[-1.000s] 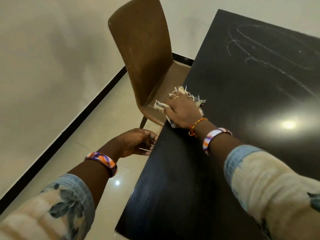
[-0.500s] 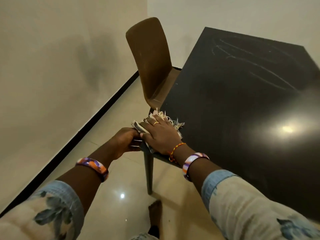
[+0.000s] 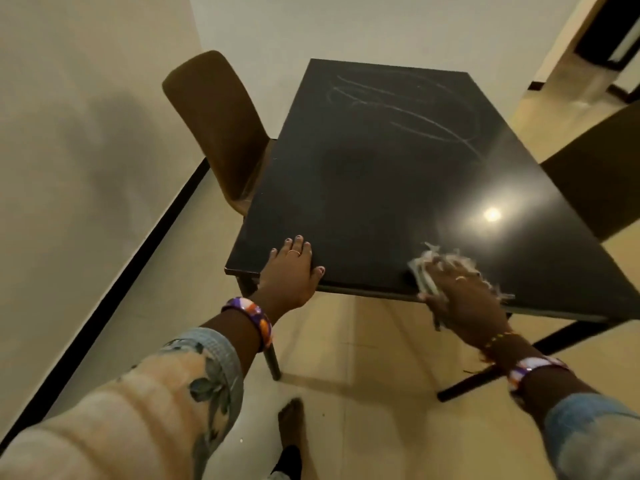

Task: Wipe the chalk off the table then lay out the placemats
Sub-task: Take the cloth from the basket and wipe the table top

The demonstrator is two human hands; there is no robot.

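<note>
table (image 3: 363,188): glossy black, pale chalk loops (image 3: 398,102)
cloth (image 3: 424,268): whitish, frayed
chair (image 3: 214,123): brown
bangles (image 3: 251,318): purple, orange, white
sleeves (image 3: 145,396): cream, blue-grey leaf print

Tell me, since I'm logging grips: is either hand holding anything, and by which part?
The right hand presses a frayed cloth flat on the table near its front edge, palm over its middle. The left hand holds nothing; it rests on the table.

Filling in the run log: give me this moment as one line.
left hand flat on table | right hand presses cloth at near edge | chalk marks remain far end | placemats unseen
</note>
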